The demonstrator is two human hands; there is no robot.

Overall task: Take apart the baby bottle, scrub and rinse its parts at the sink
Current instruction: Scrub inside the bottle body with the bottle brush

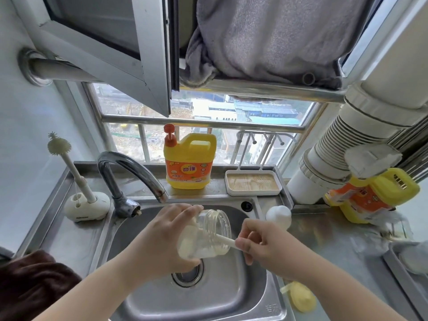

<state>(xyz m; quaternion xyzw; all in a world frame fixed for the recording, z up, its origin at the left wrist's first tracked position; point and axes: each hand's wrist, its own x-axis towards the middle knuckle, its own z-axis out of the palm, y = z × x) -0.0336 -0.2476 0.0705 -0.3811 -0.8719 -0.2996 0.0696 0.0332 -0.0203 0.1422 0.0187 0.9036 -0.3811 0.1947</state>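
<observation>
Over the sink (254, 295), the left hand (159, 237) wraps its fingers round the clear bottle body (206, 235), tipped with its mouth toward the right hand (266, 246), which pinches the brush handle (225, 240) running inside. Best to twist the brush against wall and base, keeping the bottle low over the basin; the faucet (129, 172) looks dry.

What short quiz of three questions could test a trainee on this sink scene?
1. True or false: the left hand holds the bottle body over the sink.
2. The brush handle in the right hand goes: A) into the bottle's open mouth B) under the faucet C) into the drain.
3. Which colour is the detergent jug behind the sink?

Key: 1 true; 2 A; 3 yellow.
</observation>
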